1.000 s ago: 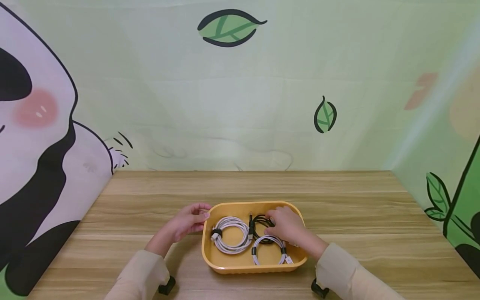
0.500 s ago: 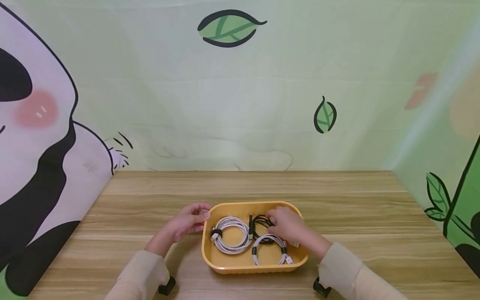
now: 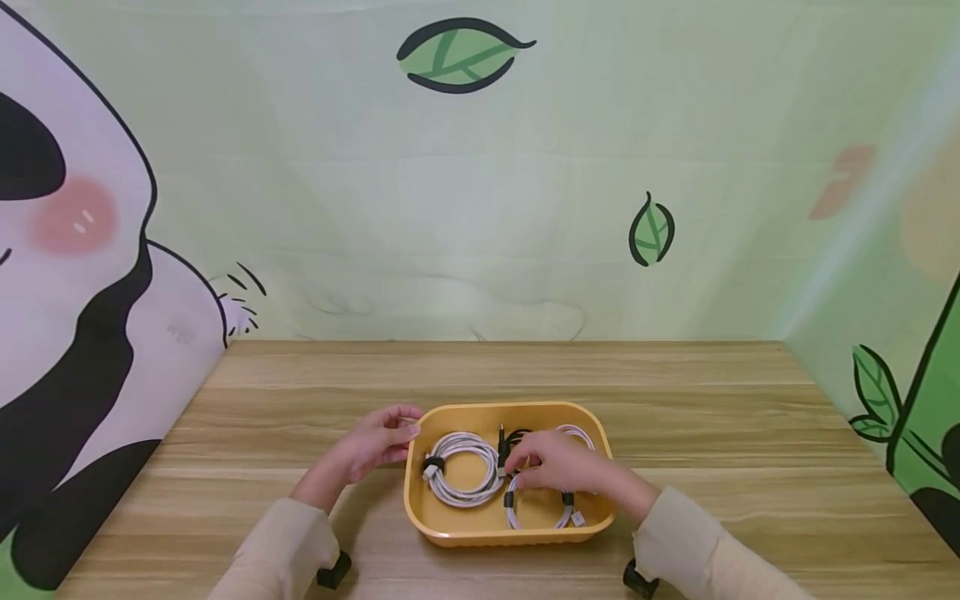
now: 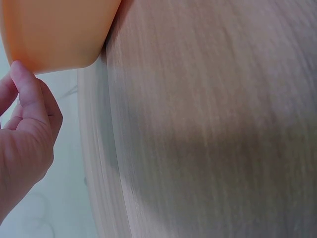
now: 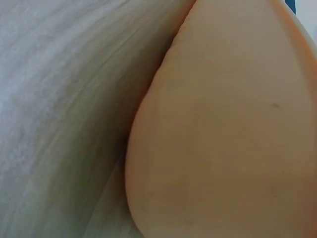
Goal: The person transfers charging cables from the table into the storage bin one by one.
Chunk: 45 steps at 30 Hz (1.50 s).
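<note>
A yellow plastic basket [image 3: 510, 537] holds coiled cables. My left hand [image 3: 380, 443] grips its far left corner; in the left wrist view a fingertip lies on the outer wall near the rim. Inside the basket, my right hand [image 3: 558, 461] hovers low over a black coiled cable [image 3: 517, 435], thumb and fingers slightly apart and pointing left, by a dark cable plug [image 3: 502, 442]. The hand hides much of this coil. In front, partly covered by the hand, lies a white coil [image 3: 513, 510] with black ties. Another white coil [image 3: 576, 432] shows behind the hand.
At the left in the basket sits a larger white coiled cable [image 3: 452, 500] with a black strap [image 3: 433, 462]. The wooden table [image 3: 712, 400] runs back to a printed cloth backdrop [image 3: 337, 192] with leaves and a panda. The right wrist view shows mainly the basket's outer wall [image 5: 223, 139].
My right hand has shifted left from the basket's right part to above the black coil, and the white coil behind it has come into view. My left hand keeps its place.
</note>
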Each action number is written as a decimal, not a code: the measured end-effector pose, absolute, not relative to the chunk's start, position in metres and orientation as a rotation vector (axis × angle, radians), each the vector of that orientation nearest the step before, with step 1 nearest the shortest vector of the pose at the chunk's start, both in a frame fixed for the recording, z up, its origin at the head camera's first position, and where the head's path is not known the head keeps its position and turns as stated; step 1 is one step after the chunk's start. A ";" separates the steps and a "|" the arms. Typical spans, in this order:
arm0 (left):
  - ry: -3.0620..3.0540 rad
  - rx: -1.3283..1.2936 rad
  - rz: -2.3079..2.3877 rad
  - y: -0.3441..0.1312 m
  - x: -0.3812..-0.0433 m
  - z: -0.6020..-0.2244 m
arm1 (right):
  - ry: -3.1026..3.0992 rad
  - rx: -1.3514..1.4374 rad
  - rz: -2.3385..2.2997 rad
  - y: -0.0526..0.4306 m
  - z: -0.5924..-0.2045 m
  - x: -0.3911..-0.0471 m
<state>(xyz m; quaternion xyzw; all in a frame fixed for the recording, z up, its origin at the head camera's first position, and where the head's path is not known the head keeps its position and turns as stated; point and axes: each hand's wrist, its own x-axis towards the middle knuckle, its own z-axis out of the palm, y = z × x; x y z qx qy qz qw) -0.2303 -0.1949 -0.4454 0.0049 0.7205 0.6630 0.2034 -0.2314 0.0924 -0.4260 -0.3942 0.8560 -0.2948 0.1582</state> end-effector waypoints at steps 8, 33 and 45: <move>2.013 0.009 1.846 -0.194 -0.230 -0.443 | 2.501 -1.265 -0.720 0.092 -0.428 -0.231; 2.035 -0.011 1.836 -0.194 -0.230 -0.444 | 2.587 -1.271 -0.628 0.104 -0.431 -0.236; 2.030 -0.002 1.839 -0.194 -0.230 -0.445 | 2.658 -1.291 -0.599 0.107 -0.431 -0.237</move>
